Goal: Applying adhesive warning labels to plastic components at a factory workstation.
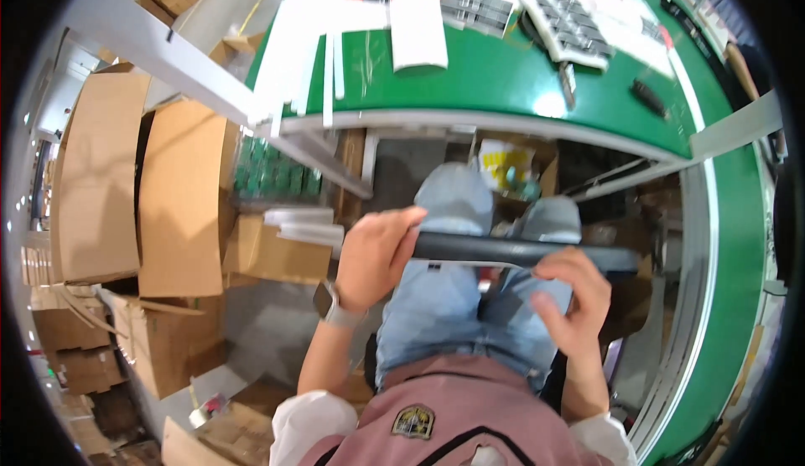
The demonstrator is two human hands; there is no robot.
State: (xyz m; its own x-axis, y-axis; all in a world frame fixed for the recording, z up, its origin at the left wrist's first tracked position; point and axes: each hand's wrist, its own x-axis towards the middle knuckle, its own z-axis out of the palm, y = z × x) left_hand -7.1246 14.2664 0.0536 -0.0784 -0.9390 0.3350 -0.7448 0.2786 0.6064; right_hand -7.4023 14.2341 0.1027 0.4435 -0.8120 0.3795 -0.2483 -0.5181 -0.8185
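Observation:
A long dark bar (482,248) with a pale lower edge lies crosswise above my knees. My left hand (375,252) is closed around its left end; a watch with a light strap (338,308) is on that wrist. Over the right part of the bar is my right hand (579,298), its fingers bent at the bar's lower edge and its thumb standing apart. The bar's far right end is blurred and reaches past this hand.
Ahead stands a green-topped table (478,89) holding a white box (419,34), white strips (329,80), a tray of dark parts (566,18), a utility knife (568,85) and a black tool (648,97). Cardboard boxes (180,198) crowd the left. An open carton (545,160) sits below the table.

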